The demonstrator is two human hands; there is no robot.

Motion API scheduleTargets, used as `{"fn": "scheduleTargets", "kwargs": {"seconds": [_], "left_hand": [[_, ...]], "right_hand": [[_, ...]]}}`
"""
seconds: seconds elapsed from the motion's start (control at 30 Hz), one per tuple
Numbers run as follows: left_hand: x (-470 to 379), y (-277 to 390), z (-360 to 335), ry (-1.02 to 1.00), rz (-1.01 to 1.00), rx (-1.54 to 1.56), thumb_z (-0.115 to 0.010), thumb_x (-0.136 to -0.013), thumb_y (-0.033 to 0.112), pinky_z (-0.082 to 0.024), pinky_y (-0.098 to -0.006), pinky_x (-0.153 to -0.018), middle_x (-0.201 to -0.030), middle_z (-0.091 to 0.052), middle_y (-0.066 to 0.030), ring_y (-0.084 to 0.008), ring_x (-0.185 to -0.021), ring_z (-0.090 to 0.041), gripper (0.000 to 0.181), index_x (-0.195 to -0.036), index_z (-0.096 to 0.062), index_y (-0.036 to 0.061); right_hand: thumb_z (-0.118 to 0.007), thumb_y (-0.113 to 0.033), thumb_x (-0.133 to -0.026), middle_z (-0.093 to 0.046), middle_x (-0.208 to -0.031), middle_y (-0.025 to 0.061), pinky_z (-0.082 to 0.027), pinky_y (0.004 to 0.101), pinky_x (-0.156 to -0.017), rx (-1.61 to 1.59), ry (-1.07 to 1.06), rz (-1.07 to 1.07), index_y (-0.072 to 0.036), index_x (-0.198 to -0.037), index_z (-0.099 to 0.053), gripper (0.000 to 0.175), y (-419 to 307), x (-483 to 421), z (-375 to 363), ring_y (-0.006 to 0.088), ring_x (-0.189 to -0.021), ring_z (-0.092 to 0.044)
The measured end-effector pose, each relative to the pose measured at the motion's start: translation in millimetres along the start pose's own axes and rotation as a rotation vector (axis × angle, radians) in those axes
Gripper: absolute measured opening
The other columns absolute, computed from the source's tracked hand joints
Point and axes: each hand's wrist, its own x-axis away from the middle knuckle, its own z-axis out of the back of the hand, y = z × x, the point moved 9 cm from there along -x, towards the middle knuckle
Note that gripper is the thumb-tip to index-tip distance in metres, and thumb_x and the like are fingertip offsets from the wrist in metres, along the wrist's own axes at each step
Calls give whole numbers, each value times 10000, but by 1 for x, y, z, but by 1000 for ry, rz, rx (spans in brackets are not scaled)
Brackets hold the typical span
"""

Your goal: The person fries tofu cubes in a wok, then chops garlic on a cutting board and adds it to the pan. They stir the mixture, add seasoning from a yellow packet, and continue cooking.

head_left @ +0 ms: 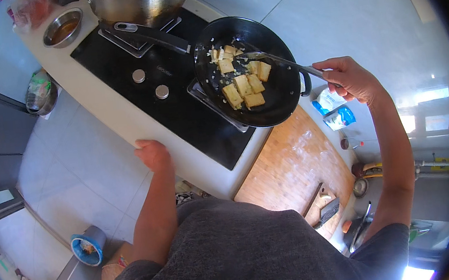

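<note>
My right hand (347,80) grips the handle of a metal spatula (281,60), whose blade reaches into a black wok (282,101). Browned, flat pieces of what looks like tofu (242,84) lie in the wok among small chopped white bits, some near the blade. The wok sits over a burner of a black gas cooktop (118,65), its long black handle (152,37) pointing to the upper left. My left hand (154,153) is at the counter's front edge, away from the wok, with curled fingers; its grip is partly hidden.
A large steel pot (140,5) stands on the other burner, beside a metal bowl of brown liquid (63,30). Right of the cooktop lies a floury wooden board (280,163). Farther along are a cleaver (328,213) and blue-white packets (329,100). A lined bin (88,246) stands on the floor.
</note>
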Motion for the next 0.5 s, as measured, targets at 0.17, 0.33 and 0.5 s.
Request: {"fn": "scheduleTargets", "kwargs": {"seconds": [0.17, 0.33, 0.5], "left_hand": [[11, 10, 3, 15, -11, -68, -249, -926, 481, -423, -479, -894, -1154, -535, -262, -430, -1039, -527, 608, -1143, -447, -51], [14, 12, 5, 29, -19, -76, -248, -930, 470, -424, -476, -894, -1151, -534, -266, -429, -1039, -527, 595, -1134, -447, -52], [14, 11, 7, 37, -25, -115, -239, -937, 465, -436, -479, -877, -1143, -541, -262, -434, -1023, -535, 587, -1124, -446, -51]], "right_hand": [[-457, -103, -879, -449, -584, 20, -227, 210, -381, 3, 76, -83, -38, -1176, -578, 328, 20, 11, 23, 62, -439, -307], [-455, -97, -878, -455, -580, 9, -247, 203, -367, -82, 19, -141, -26, -1177, -565, 326, 40, 20, 24, 59, -429, -326], [-463, -99, -882, -468, -585, 15, -244, 204, -365, -71, 35, -111, -24, -1159, -573, 307, 47, 13, 17, 64, -430, -335]]}}
